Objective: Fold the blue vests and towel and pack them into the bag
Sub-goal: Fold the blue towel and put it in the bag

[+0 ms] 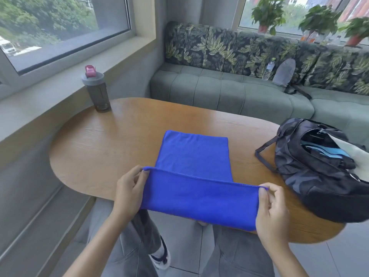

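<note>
Between your two hands stretches the bright blue towel (pixel 196 176), smooth and flat. Your left hand (pixel 127 188) pinches its near left corner, and your right hand (pixel 273 210) pinches the near right corner. Its far half lies on the table (pixel 119 136). Right of your right hand sits the open bag (pixel 319 166).

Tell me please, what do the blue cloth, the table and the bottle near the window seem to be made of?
Blue cloth: likely microfibre or terry, matte, with a fine nap and stitched hem; it bends softly between the left hand and right hand. Table: wood or wood veneer, visible grain, a smooth sheen. Bottle: apparently dark translucent plastic, grey lid, pink cap.
</note>
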Motion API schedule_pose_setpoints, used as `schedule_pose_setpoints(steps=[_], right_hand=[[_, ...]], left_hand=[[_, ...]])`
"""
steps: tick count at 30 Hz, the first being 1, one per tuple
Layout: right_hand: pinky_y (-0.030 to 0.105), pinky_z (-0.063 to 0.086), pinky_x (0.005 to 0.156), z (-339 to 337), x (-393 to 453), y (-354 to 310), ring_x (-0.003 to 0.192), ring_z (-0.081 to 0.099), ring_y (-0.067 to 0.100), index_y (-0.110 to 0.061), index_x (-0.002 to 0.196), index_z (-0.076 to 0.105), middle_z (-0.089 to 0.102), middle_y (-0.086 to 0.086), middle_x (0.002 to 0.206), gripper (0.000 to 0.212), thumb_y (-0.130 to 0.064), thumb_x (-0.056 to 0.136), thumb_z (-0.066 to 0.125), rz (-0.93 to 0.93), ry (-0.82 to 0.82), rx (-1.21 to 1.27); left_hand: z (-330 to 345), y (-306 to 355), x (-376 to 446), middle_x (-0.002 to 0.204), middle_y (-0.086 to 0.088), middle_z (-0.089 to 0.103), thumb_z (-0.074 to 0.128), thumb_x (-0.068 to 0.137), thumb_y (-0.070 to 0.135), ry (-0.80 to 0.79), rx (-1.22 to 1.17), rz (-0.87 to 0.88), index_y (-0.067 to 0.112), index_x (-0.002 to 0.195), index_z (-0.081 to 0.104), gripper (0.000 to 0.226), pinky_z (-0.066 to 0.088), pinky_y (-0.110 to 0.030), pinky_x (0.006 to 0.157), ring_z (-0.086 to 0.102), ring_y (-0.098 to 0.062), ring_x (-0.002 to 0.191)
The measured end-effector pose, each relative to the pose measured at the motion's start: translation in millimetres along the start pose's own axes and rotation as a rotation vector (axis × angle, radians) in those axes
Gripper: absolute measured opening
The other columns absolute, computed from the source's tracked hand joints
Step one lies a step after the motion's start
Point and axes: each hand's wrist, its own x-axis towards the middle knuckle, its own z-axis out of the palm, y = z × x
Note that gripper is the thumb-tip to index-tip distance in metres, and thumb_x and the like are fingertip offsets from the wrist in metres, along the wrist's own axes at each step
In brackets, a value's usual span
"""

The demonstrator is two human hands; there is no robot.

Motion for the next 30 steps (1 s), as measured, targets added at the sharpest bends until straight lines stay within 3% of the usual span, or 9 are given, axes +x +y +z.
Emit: schedule_pose_setpoints(steps=[5, 9, 12, 17, 23, 27, 30], right_hand=[[0.008, 0.041, 0.066, -5, -5, -1, 0.087, 0.062, -0.008, -0.027, 0.102, 0.055, 0.070, -0.017, 0.089, 0.025, -0.046, 0.097, 0.041, 0.008, -0.013, -0.051], [0.007, 0.042, 0.068, -7, 4, 0, 0.089, 0.063, -0.009, -0.034, 0.098, 0.056, 0.070, -0.025, 0.098, 0.012, -0.045, 0.101, 0.052, 0.056, 0.009, -0.088], [0.009, 0.045, 0.068, -5, 20, -1, 0.093, 0.065, -0.001, -0.030, 0.102, 0.059, 0.071, -0.017, 0.091, 0.007, -0.034, 0.100, 0.055, 0.063, 0.005, -0.100], [0.012, 0.044, 0.066, 14, 61, -3, 0.085, 0.065, 0.005, -0.030, 0.103, 0.059, 0.072, -0.007, 0.097, 0.012, -0.039, 0.100, 0.053, 0.043, 0.011, -0.137], [0.006, 0.040, 0.065, 51, 125, 1, 0.079, 0.063, -0.005, -0.025, 0.101, 0.061, 0.071, -0.006, 0.089, 0.006, -0.030, 0.101, 0.058, 0.023, 0.045, -0.142], [0.006, 0.039, 0.063, 82, 168, 18, 0.075, 0.061, -0.006, -0.020, 0.100, 0.062, 0.070, -0.005, 0.085, 0.008, -0.028, 0.101, 0.060, 0.044, 0.057, -0.163], [0.013, 0.041, 0.063, 110, 195, 41, 0.074, 0.061, 0.000, -0.017, 0.102, 0.063, 0.070, -0.006, 0.086, 0.013, -0.030, 0.101, 0.059, 0.090, 0.037, -0.222]], left_hand=[[-2, 7, -2, 0.050, 0.006, 0.031, 0.051, 0.105, 0.018, -0.002, 0.027, -0.020, 0.027, 0.078, 0.057, 0.028, 0.018, -0.032, 0.050, 0.023, -0.013, 0.052], [4, 7, 4, 0.046, 0.005, 0.032, 0.052, 0.105, 0.025, 0.016, 0.010, -0.048, 0.024, 0.081, 0.059, 0.024, 0.018, -0.034, 0.050, 0.023, -0.015, 0.049], [10, 8, 20, 0.046, 0.006, 0.030, 0.053, 0.105, 0.028, 0.039, 0.022, -0.045, 0.023, 0.076, 0.054, 0.030, 0.018, -0.033, 0.049, 0.023, -0.016, 0.049], [24, 7, 63, 0.044, 0.005, 0.029, 0.052, 0.106, 0.027, 0.053, 0.075, -0.038, 0.022, 0.072, 0.051, 0.034, 0.018, -0.034, 0.047, 0.021, -0.014, 0.048], [44, -1, 131, 0.043, 0.005, 0.032, 0.050, 0.104, 0.025, 0.020, 0.189, -0.059, 0.019, 0.071, 0.050, 0.033, 0.019, -0.033, 0.047, 0.021, -0.012, 0.046], [64, -20, 180, 0.048, -0.006, 0.043, 0.048, 0.103, 0.028, -0.025, 0.291, -0.081, 0.018, 0.074, 0.052, 0.031, 0.025, -0.036, 0.049, 0.027, -0.016, 0.045], [86, -43, 209, 0.045, 0.004, 0.046, 0.048, 0.102, 0.030, -0.065, 0.377, -0.111, 0.023, 0.070, 0.045, 0.034, 0.029, -0.037, 0.050, 0.039, -0.018, 0.046]])
